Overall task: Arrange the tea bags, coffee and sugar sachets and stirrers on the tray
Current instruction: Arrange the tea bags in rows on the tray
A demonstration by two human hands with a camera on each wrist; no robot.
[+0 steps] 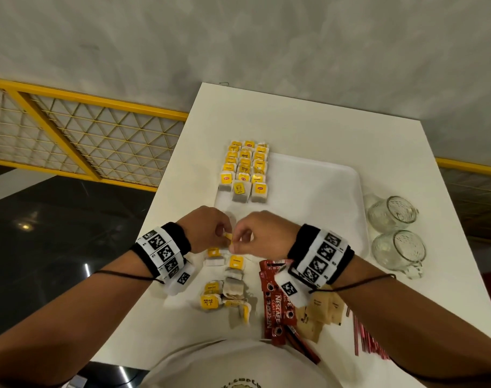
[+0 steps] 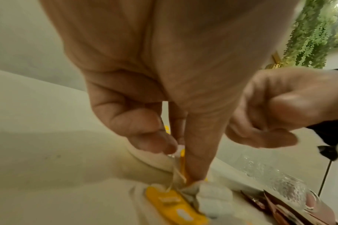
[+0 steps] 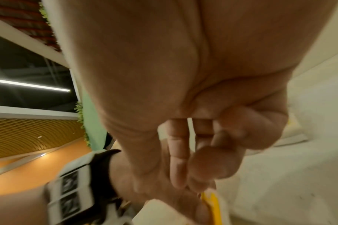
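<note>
Both hands meet over the near edge of the white tray point(image 1: 322, 175). My left hand point(image 1: 223, 236) pinches the yellow tag point(image 2: 182, 161) and string of a tea bag point(image 1: 228, 237) between thumb and fingers. My right hand point(image 1: 237, 242), fingers curled, pinches the same tea bag from the other side, its yellow edge point(image 3: 210, 202) showing at the fingertips. Three neat rows of yellow tea bags point(image 1: 245, 169) lie on the tray's left part. Loose tea bags point(image 1: 227, 289) are scattered on the table under my hands.
Red coffee sachets point(image 1: 275, 306) lie near my right wrist, with brown sugar sachets point(image 1: 319, 315) and red-and-white stirrers point(image 1: 361, 337) further right. Two glass mugs point(image 1: 392, 214) lie on their sides right of the tray. The white table point(image 1: 294, 124) ends at left above a dark floor.
</note>
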